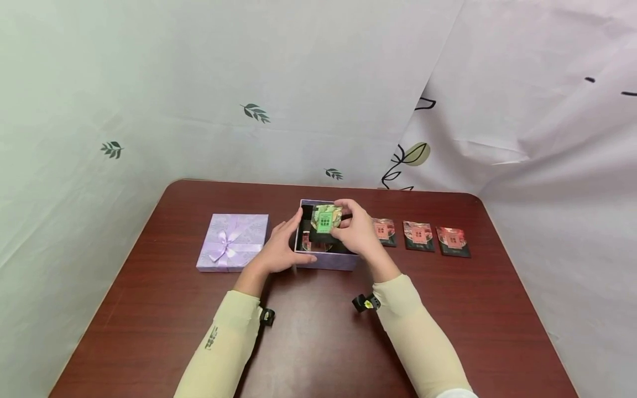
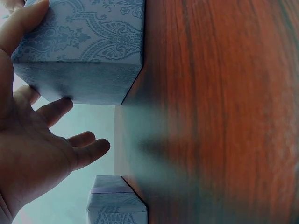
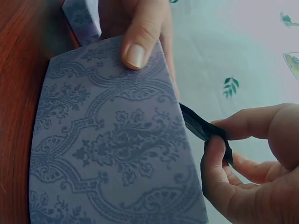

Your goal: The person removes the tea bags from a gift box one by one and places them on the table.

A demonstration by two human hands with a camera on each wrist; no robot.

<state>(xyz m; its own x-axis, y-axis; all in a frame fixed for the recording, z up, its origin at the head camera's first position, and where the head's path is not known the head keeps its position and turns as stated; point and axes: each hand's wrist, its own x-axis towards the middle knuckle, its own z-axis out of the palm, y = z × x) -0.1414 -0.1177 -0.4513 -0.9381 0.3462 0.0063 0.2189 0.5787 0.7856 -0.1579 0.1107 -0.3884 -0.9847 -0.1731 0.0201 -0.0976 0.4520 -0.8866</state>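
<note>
A lidless lavender gift box [image 1: 325,261] stands at the middle of the table; its outer walls show a damask pattern [image 3: 112,140]. My left hand [image 1: 281,249] holds its near left corner. The thumb presses the front wall, fingertips touch the left side, and the other fingers [image 2: 88,154] spread free. Between thumb and fingers, my right hand [image 1: 359,229] pinches a dark sachet with a green label [image 1: 324,222] over the box opening. From the right wrist view the sachet [image 3: 196,125] appears edge-on and bent. Beneath it, another sachet [image 1: 316,243] partly shows inside the box.
The matching lid [image 1: 234,243] with a ribbon bow lies left of the box. Three red-and-black sachets, one partly behind my right hand [image 1: 384,232], one in the middle [image 1: 418,236] and one far right [image 1: 453,241], lie in a row. White cloth hangs behind the table.
</note>
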